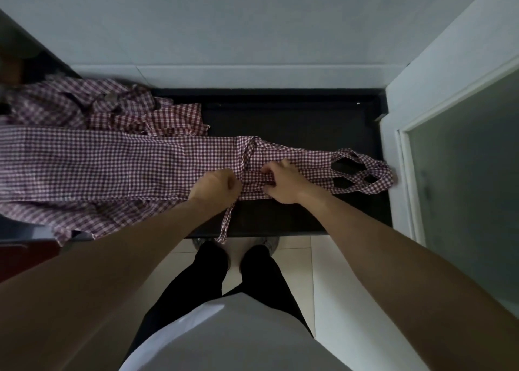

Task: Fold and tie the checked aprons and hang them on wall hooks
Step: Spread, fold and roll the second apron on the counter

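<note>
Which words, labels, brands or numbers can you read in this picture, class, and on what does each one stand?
None can be read.
The folded apron under the left hand and right hand shows only its check pattern.
The apron pile behind it shows no label either.
The dark counter, the wall and the glass door carry no writing or sign.

The checked apron (140, 160) is soft, matt woven cloth, creased. It lies on a dark, smooth bench (309, 117). Lower down, the floor tiles (295, 258) look pale and glossy.
</note>
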`<state>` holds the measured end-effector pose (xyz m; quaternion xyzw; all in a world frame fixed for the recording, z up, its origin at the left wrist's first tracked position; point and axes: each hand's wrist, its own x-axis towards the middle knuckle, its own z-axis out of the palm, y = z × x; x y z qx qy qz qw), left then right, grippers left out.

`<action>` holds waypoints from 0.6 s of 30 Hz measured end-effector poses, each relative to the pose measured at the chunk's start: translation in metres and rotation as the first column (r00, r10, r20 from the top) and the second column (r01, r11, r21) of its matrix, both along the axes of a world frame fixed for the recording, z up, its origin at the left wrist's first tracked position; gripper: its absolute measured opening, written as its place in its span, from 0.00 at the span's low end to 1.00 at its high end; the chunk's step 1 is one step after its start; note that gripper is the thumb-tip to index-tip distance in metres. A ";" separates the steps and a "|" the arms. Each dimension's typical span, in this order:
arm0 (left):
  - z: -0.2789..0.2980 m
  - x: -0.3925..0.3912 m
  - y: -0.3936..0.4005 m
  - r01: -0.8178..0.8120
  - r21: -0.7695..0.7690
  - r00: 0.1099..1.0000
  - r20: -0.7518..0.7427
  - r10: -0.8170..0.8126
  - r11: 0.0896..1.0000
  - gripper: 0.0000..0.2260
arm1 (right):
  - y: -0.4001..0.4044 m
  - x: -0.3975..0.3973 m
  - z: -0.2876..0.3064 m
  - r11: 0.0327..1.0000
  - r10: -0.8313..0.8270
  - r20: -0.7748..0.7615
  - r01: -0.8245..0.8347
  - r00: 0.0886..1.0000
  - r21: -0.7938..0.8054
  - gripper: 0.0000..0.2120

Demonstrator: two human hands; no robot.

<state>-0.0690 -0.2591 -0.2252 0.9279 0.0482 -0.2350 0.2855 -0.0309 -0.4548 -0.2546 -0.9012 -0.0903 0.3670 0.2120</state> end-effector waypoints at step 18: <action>-0.027 0.013 0.048 0.376 0.183 0.923 -0.161 -0.350 0.908 0.15 | 0.029 -0.036 -0.022 0.968 0.225 0.435 -0.251 0.872 0.003 0.21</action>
